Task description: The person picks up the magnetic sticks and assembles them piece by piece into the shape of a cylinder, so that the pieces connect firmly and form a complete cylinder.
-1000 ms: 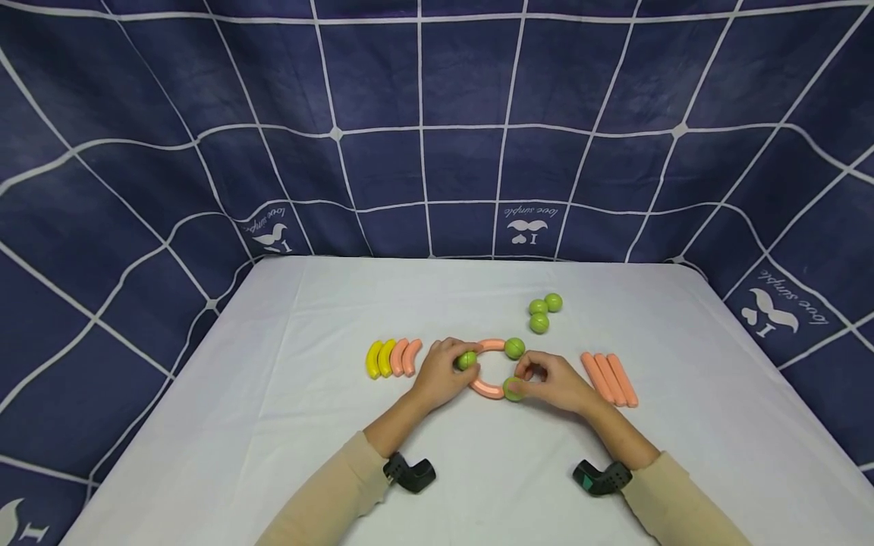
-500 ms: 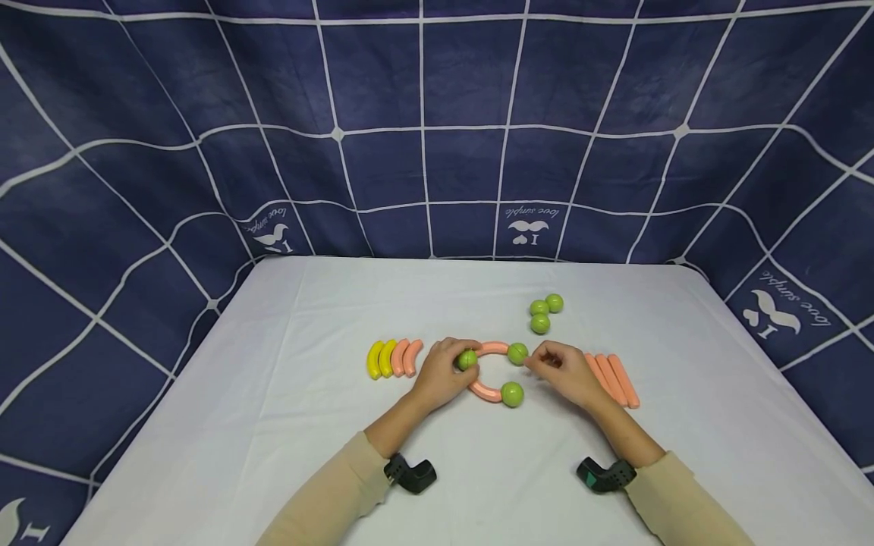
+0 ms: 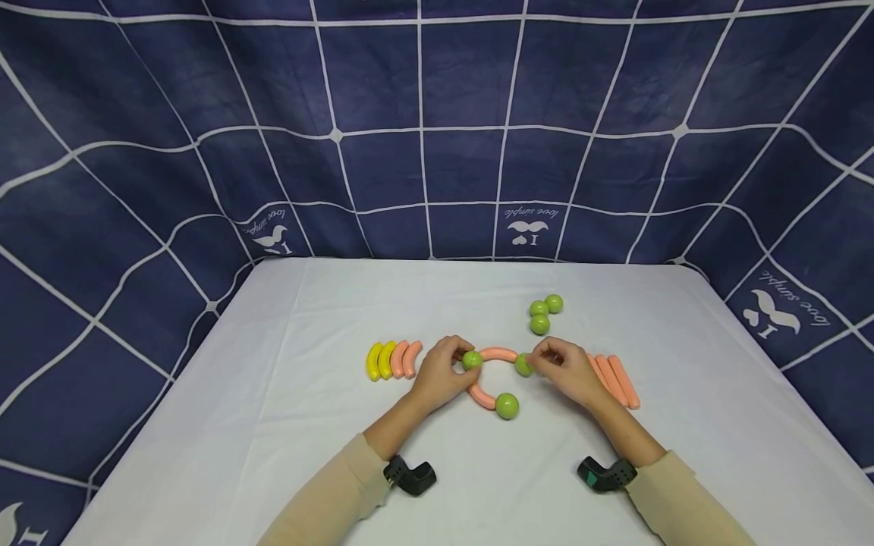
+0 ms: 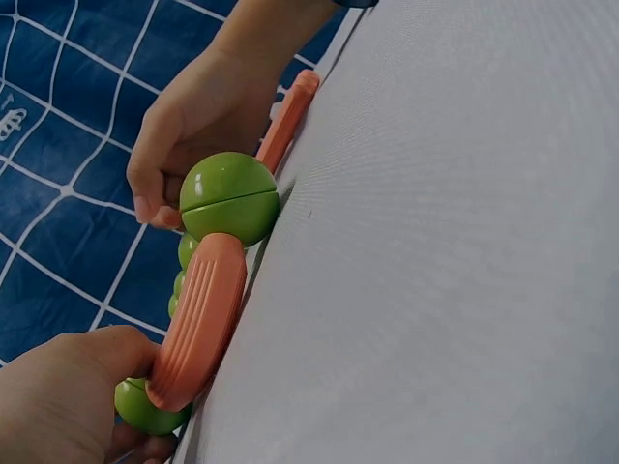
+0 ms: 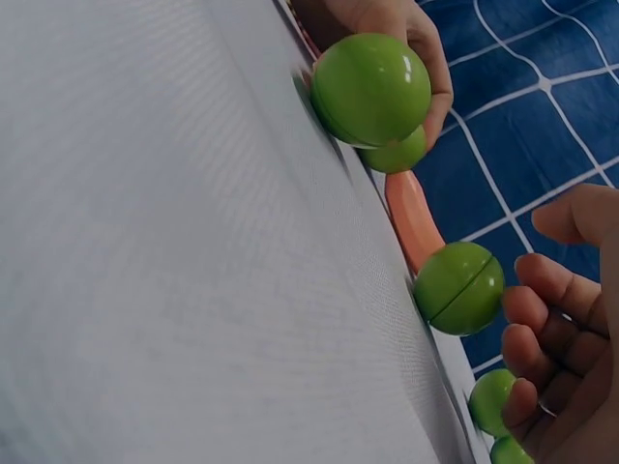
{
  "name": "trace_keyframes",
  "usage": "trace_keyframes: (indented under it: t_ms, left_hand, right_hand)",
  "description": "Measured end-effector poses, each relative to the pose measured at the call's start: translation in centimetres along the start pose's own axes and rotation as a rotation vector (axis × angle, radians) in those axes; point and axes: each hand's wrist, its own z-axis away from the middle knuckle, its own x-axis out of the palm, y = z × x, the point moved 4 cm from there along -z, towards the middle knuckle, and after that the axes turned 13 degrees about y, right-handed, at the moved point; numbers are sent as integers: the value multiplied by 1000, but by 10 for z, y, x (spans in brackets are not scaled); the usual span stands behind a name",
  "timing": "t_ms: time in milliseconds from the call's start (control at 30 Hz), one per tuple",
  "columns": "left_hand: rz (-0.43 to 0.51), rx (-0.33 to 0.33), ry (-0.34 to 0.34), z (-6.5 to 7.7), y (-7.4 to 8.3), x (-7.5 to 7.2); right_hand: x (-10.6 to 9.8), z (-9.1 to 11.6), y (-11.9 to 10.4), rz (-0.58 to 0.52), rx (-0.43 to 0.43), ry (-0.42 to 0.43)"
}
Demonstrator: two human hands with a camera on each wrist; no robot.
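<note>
My left hand (image 3: 435, 377) pinches a green ball (image 3: 472, 360) between thumb and fingers at the table's middle. From this ball run two curved pink sticks: an upper stick (image 3: 500, 354) ending at another green ball (image 3: 523, 365), and a lower stick (image 3: 481, 396) tipped by a third green ball (image 3: 507, 406). Together they form an arc with its gap to the right. Beside the upper stick's ball is my right hand (image 3: 565, 369), its fingers loosely bent. In the right wrist view those fingertips are right next to the ball (image 5: 459, 288), with the thumb held away from it.
Left of the arc lie two yellow curved pieces (image 3: 380, 360) and two pink curved pieces (image 3: 406, 359) in a row. Three green balls (image 3: 539, 324) cluster farther back. Straight pink sticks (image 3: 612, 381) lie at the right, partly behind my right hand. White cloth covers the table (image 3: 314, 455).
My right hand has left the lower ball and moved to the upper stick's ball. The lower ball has swung toward me, and the upper stick's ball has shifted right and nearer, widening the gap.
</note>
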Motion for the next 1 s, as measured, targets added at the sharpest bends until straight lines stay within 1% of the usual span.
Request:
trace_keyframes:
  t_ms: [100,200,300,367,533,600,733,1000]
  left_hand:
    - [12,10,-8,0,1,0]
    - [20,-1,-21,-1,2,1]
    - [26,-14,-36,-1,3,2]
    - [32,-17,-48,-2,4,2]
    - [37,-9,-94,-5,7,4]
    - [35,-6,-116,-6,7,4]
    - [36,-2,-166,-11,9,4]
    - [31,37,-322,-18,13,7]
  right_hand:
    - [-2,1,-17,25,3,24]
    - [-4,3,-34,55,1,38]
    - [-3,2,-38,73,2,25]
    - [0,1,-33,71,12,-1]
    - [9,-3,-6,58,65,-76]
    - [13,-5,1,45,71,-100]
    - [18,-7,3,26,55,-137]
    - [28,-12,2,100,68,-199]
